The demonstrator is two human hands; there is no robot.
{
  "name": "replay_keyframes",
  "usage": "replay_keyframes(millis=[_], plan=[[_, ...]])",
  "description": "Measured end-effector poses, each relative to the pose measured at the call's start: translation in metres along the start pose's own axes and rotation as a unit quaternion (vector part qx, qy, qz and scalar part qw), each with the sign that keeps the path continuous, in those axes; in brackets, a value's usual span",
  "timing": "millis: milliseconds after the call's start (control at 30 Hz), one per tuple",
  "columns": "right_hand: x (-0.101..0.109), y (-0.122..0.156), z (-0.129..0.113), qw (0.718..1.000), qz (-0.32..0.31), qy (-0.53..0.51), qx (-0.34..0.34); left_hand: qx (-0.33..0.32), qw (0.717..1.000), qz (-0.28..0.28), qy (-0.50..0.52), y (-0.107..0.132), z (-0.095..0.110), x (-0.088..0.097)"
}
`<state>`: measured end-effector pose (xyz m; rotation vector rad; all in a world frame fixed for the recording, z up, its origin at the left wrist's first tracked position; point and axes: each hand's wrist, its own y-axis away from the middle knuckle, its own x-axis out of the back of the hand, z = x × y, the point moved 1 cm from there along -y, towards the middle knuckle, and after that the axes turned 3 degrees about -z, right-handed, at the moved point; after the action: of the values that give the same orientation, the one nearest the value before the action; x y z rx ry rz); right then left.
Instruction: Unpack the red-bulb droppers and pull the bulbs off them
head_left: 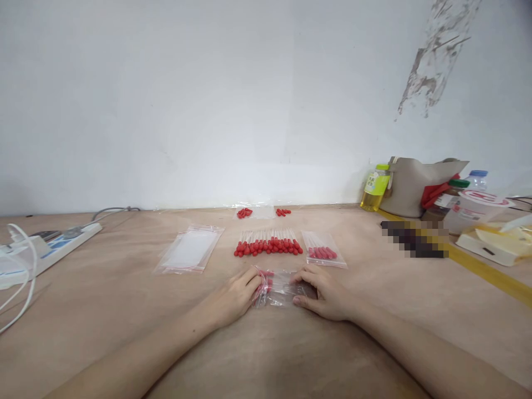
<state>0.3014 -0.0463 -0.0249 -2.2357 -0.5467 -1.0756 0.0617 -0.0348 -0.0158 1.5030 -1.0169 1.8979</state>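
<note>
Both my hands rest on the wooden table (124, 310), pinching a small clear zip bag (279, 288) that lies flat between them. My left hand (235, 296) grips the bag's left end, where red-tipped sticks show inside. My right hand (322, 291) presses and holds its right end. Just beyond the bag lies a row of loose red-tipped sticks (268, 244). To the right of that row sits a filled bag of sticks (323, 250). A stack of empty zip bags (189, 249) lies to the left.
Two small heaps of red pieces (262, 211) lie on plastic near the wall. A white power strip with cables (45, 246) is at far left. At right stand a yellow bottle (374, 188), a beige bag (415, 185), containers and a yellow strip (490, 274).
</note>
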Motion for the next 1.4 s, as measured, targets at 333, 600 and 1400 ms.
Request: replay_keyframes(millis=[333,600,1400], plan=[[0.0,-0.001,0.001,1.0,-0.011,-0.005,0.002,0.059,0.993,-0.003,0.098,0.001,-0.006,0.019],[0.001,-0.001,0.0,1.0,-0.014,-0.011,0.0,0.092,0.925,-0.044,0.366,0.001,-0.042,0.048],[0.0,-0.001,0.002,1.0,-0.021,-0.017,-0.008,0.049,0.982,0.136,-0.121,-0.056,-0.086,0.032]])
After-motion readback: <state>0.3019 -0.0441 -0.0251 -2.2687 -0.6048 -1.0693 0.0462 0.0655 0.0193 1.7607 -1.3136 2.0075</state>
